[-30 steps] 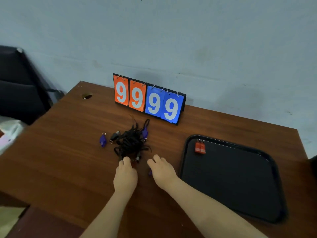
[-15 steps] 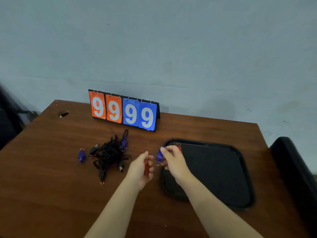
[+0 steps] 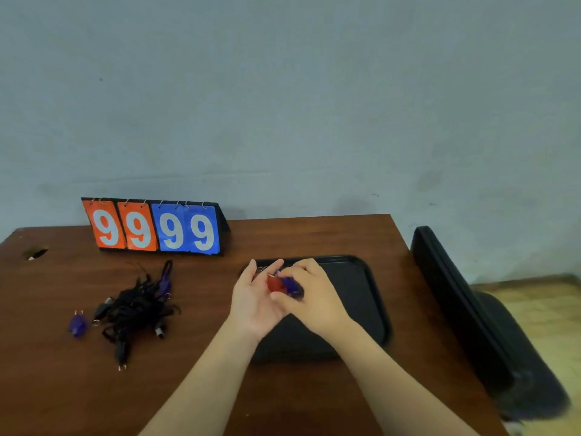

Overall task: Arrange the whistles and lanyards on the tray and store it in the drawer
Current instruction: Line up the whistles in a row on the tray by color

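Left hand (image 3: 251,302) flat-open, red whistle (image 3: 274,283) against its fingers — right hand (image 3: 314,297) pinches blue whistle (image 3: 294,286) over tray (image 3: 361,294).

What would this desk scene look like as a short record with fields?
Left hand: straight fingers carry red whistle
Right hand: pinches purple whistle beside it
Tray: black, on wooden table, hands over its left end
Lanyards: black tangled pile, left of hands
Loose whistle: purple, left of the pile
Scoreboard: reads 9999, at the table's rear
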